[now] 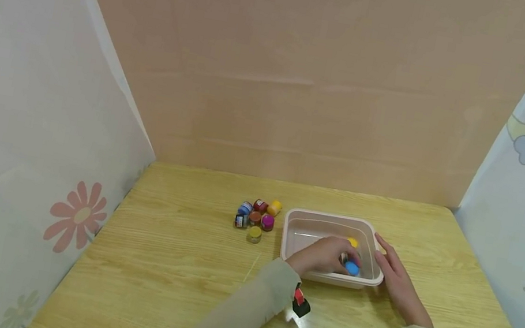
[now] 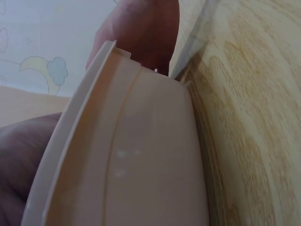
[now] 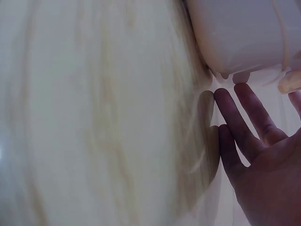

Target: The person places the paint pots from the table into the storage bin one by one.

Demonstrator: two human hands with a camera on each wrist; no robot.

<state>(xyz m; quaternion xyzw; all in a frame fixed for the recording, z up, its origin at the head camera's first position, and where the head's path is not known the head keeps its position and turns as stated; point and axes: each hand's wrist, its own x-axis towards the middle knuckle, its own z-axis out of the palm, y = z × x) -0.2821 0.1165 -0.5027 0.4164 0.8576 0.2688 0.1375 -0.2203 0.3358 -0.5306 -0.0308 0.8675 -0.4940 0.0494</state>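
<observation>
A pale pink plastic tub (image 1: 301, 215) stands on the table. My left hand (image 1: 325, 254) reaches over its near rim, with curled fingers round a small paint jar with a blue lid (image 1: 352, 268) inside the tub, near its right end. Behind the fingers a yellow jar (image 1: 353, 242) shows. My right hand (image 1: 397, 281) rests its fairly straight fingers against the tub's right end. In the right wrist view its fingers (image 3: 256, 108) are spread beside the tub wall (image 3: 240, 37). The left wrist view shows mostly the tub's outer side (image 2: 150, 141), which hides the left fingertips.
Left of the tub several small paint jars cluster on the wooden table (image 1: 171, 265), among them a purple jar (image 1: 267, 222), an orange-yellow jar (image 1: 274, 208) and an olive-yellow jar (image 1: 254, 234). A brown backdrop (image 1: 309, 78) rises behind the table, with patterned sheets at both sides.
</observation>
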